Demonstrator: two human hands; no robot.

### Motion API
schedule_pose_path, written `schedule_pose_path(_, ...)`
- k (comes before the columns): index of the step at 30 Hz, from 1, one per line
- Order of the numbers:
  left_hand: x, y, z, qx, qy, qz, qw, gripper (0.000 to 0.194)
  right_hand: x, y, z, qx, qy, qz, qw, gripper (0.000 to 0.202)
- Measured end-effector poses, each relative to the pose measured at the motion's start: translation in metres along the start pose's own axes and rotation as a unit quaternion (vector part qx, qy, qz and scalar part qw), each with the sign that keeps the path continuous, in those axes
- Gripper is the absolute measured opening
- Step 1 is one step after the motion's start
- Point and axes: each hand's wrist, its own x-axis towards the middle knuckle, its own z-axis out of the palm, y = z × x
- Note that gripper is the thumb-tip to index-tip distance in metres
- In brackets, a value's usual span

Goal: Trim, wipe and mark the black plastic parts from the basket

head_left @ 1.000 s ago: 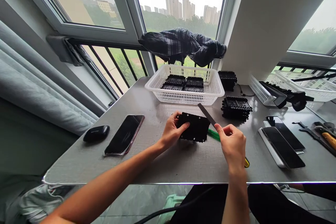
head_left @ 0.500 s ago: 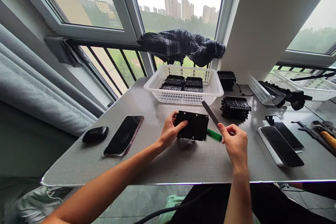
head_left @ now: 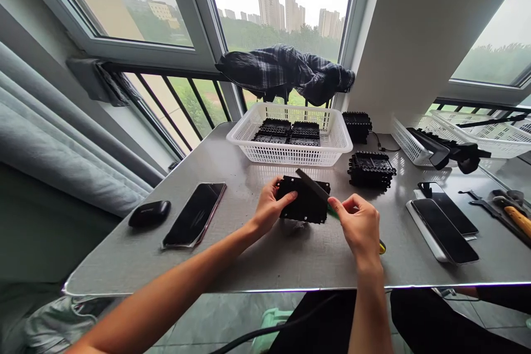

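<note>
A black rectangular plastic panel point(head_left: 305, 207) with toothed edges is tilted up just above the table, gripped by my left hand point(head_left: 274, 203), thumb across its face and fingers behind. My right hand point(head_left: 357, 222) pinches a dark flat file point(head_left: 312, 185) between thumb and fingers. The file slants over the panel's upper right part; whether it touches the surface I cannot tell. Partly covered by my right hand, a green piece point(head_left: 333, 212) lies on the table. A yellow and black tool end point(head_left: 382, 246) shows beside my right wrist.
Black plastic panels lie in a white basket point(head_left: 290, 154) at the back. To its right stand two stacks of similar panels point(head_left: 372, 170). Phones point(head_left: 194, 214) lie on both sides, with a black case point(head_left: 150, 214) at left and hand tools point(head_left: 516, 215) far right.
My right hand has moved left, bringing the file from beside the panel to over its upper right part. The yellow tool end has come into sight. My left hand stays put.
</note>
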Motion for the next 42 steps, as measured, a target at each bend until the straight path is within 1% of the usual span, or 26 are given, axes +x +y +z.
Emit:
schedule_pose_path(2,0.000,0.001,0.000,0.012,0.003,0.008,1.000,0.033,-0.002,-0.003,0.002,-0.003,0.003,-0.004,1.000,0.049)
schedule_pose_path(6,-0.001,0.001,0.000,0.042,-0.002,0.037,0.998,0.033,-0.010,-0.017,0.015,-0.021,-0.045,-0.024,0.998,0.047)
schedule_pose_path(9,-0.001,0.002,0.000,0.047,0.004,0.047,0.998,0.033,-0.011,-0.020,0.018,-0.027,-0.049,-0.029,0.998,0.048)
schedule_pose_path(11,-0.001,0.003,-0.001,0.040,0.003,0.033,0.999,0.033,-0.008,-0.014,0.012,-0.015,-0.032,-0.017,0.999,0.049)
schedule_pose_path(15,-0.001,0.004,-0.001,0.021,-0.004,0.010,1.000,0.034,0.002,0.003,-0.010,0.000,0.005,0.034,0.999,0.050)
schedule_pose_path(18,-0.002,0.004,0.000,0.026,-0.006,0.009,1.000,0.033,0.004,0.006,-0.017,-0.002,0.045,0.052,0.998,0.045)
schedule_pose_path(19,-0.002,0.004,0.001,0.032,-0.008,0.009,0.999,0.033,0.003,0.004,-0.016,0.007,0.050,0.051,0.997,0.042)
schedule_pose_path(21,-0.005,0.005,0.002,0.050,-0.019,0.009,0.999,0.034,0.000,-0.004,-0.007,0.042,0.040,0.045,0.997,0.040)
schedule_pose_path(23,-0.009,0.007,0.003,0.070,-0.036,0.011,0.997,0.034,-0.004,-0.013,0.005,0.070,0.023,0.034,0.997,0.048)
schedule_pose_path(26,-0.014,0.009,0.005,0.096,-0.064,0.024,0.993,0.033,-0.008,-0.022,0.020,0.055,0.041,0.018,0.997,0.056)
schedule_pose_path(28,-0.015,0.009,0.004,0.098,-0.069,0.031,0.992,0.033,-0.008,-0.021,0.023,0.047,0.051,0.026,0.997,0.056)
schedule_pose_path(30,-0.013,0.009,0.003,0.085,-0.058,0.024,0.994,0.035,-0.006,-0.017,0.019,0.071,0.038,0.046,0.996,0.054)
schedule_pose_path(32,-0.011,0.009,0.002,0.060,-0.043,0.006,0.997,0.038,-0.003,-0.011,0.013,0.118,0.011,0.061,0.991,0.053)
schedule_pose_path(35,-0.007,0.009,0.002,0.020,-0.037,-0.016,0.999,0.045,-0.001,-0.006,0.008,0.194,-0.027,0.064,0.979,0.049)
schedule_pose_path(37,-0.006,0.010,0.002,0.006,-0.043,-0.019,0.999,0.048,-0.002,-0.007,0.009,0.233,-0.057,0.060,0.969,0.045)
schedule_pose_path(39,-0.005,0.010,0.003,0.011,-0.044,-0.019,0.999,0.046,-0.004,-0.011,0.013,0.255,-0.085,0.060,0.961,0.041)
schedule_pose_path(42,-0.002,0.009,0.003,0.018,-0.057,-0.055,0.997,0.042,-0.006,-0.015,0.017,0.260,-0.096,0.064,0.959,0.038)
